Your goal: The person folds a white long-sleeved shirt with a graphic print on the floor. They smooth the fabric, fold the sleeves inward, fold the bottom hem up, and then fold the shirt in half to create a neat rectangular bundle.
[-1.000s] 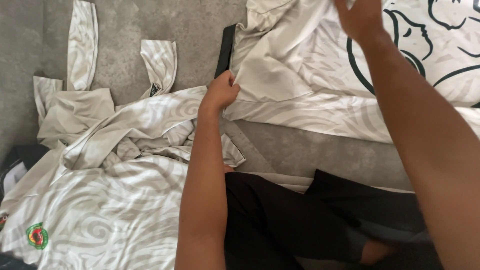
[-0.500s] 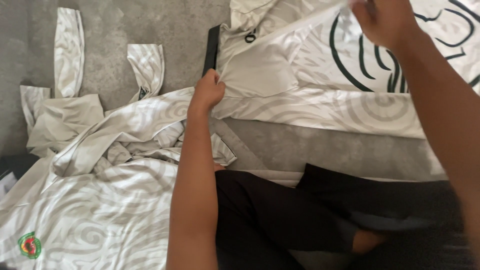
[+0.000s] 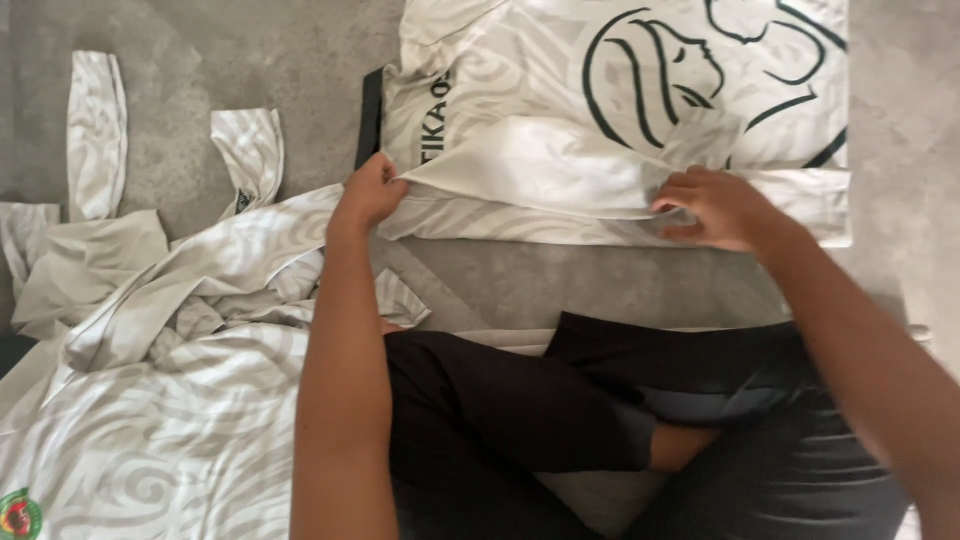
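- At the far left, a heap of white shirts (image 3: 150,400) with a pale grey swirl pattern lies crumpled on the grey carpet (image 3: 560,285).
- A small round badge (image 3: 18,515) in green, red and yellow sits on this cloth, at the bottom left corner of the view.
- Two loose sleeves (image 3: 98,130) of the same pattern lie flat on the carpet above the heap, apart from each other.
- The left hand (image 3: 370,193) is at the left lower edge of the folded shirt (image 3: 560,170); its fingers are closed and pinch a fold of this cloth.
- A narrow black strip (image 3: 370,115) lies just beside the left edge of the folded shirt, above the left hand.
- The folded shirt is white with a faint swirl pattern and lies flat on the carpet in the upper middle of the view, in front of the person.
- Short black lettering runs vertically near its left edge, and a big black line drawing (image 3: 700,60) with curved strokes covers its upper right part.
- The lower part of the shirt is turned up in one long band across its width.
- The right hand (image 3: 725,208) rests on this band at the right side, fingers bent and pressing the cloth; I cannot tell if they pinch it.
- The person's legs in black shorts (image 3: 520,410) are at the bottom.
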